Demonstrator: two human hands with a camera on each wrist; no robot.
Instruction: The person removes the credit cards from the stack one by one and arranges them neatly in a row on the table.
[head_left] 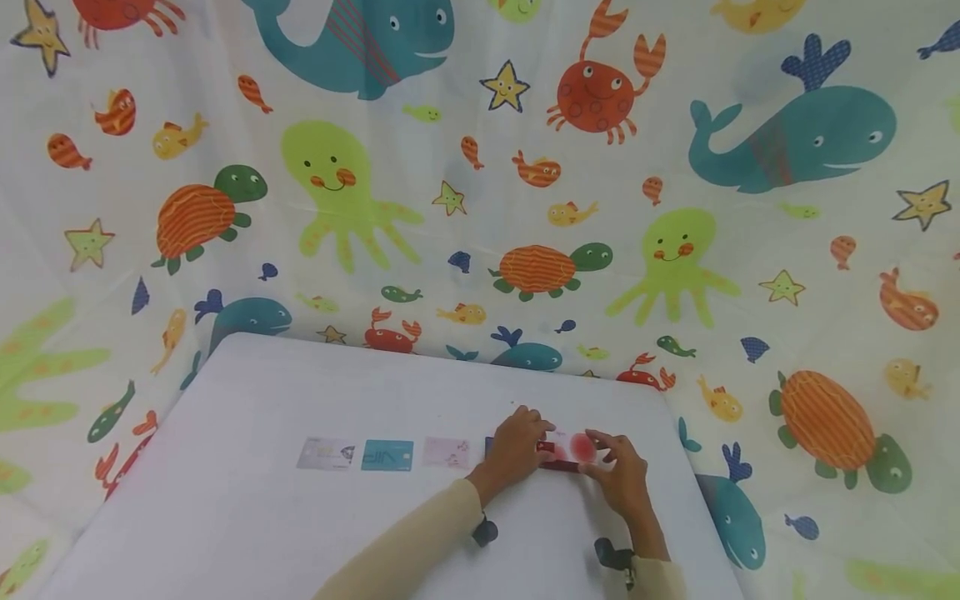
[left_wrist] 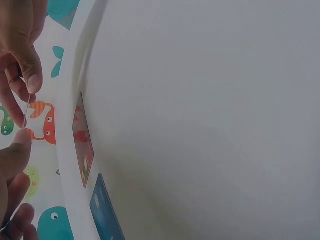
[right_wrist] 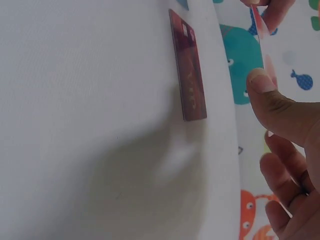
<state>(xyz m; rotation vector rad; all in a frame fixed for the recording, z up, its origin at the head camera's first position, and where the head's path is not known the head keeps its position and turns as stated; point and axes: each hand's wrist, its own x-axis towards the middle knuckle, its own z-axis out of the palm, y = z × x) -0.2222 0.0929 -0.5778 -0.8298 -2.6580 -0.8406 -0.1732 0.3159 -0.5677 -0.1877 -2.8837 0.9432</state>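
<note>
Both hands hold a white card with pink-red round patches [head_left: 582, 447] above the table. My left hand [head_left: 513, 450] pinches its left end, and my right hand [head_left: 621, 475] pinches its right end between thumb and fingers. Both wrist views show this card almost edge-on. A dark red card [right_wrist: 189, 70] lies flat on the table beneath it, partly covered in the head view. Left of that, a blue card [left_wrist: 106, 212] lies on the table, mostly hidden behind my left hand in the head view.
Further left on the white table [head_left: 262, 533], a pale pink card [head_left: 446, 452], a teal card [head_left: 387, 456] and a silver-grey card [head_left: 327, 454] lie in a row. A curtain printed with sea animals [head_left: 420, 225] hangs behind the table's far edge.
</note>
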